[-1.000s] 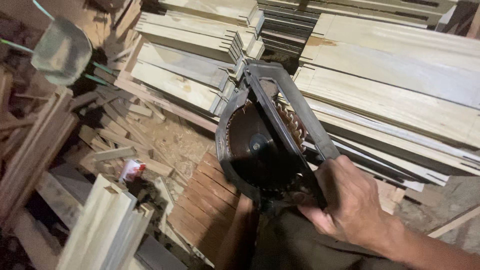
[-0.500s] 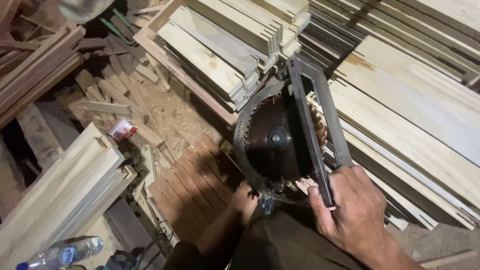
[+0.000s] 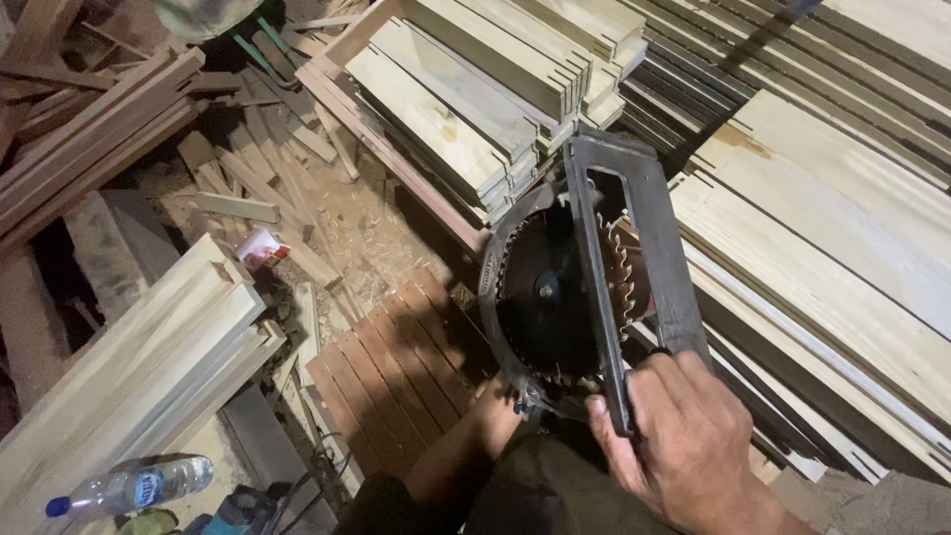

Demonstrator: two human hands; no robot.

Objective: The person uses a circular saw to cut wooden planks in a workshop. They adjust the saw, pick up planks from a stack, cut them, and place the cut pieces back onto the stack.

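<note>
A circular saw (image 3: 565,297) lies tipped up on my lap, its toothed blade (image 3: 540,297) and dark metal base plate (image 3: 634,258) facing me. My right hand (image 3: 693,446) grips the near end of the base plate. My left hand (image 3: 495,411) reaches under the lower edge of the blade guard and is mostly hidden; I cannot tell what its fingers hold.
Stacks of pale planks (image 3: 842,228) fill the right and top. More boards (image 3: 139,347) lie at the left, with offcuts and sawdust (image 3: 327,218) on the floor. A dark slatted panel (image 3: 396,367) lies below the saw. A plastic water bottle (image 3: 129,487) lies at bottom left.
The view has swung left and down, bringing the bottle and left boards into sight. The saw stays in my grip, now more upright; my left hand has come up under the guard.
</note>
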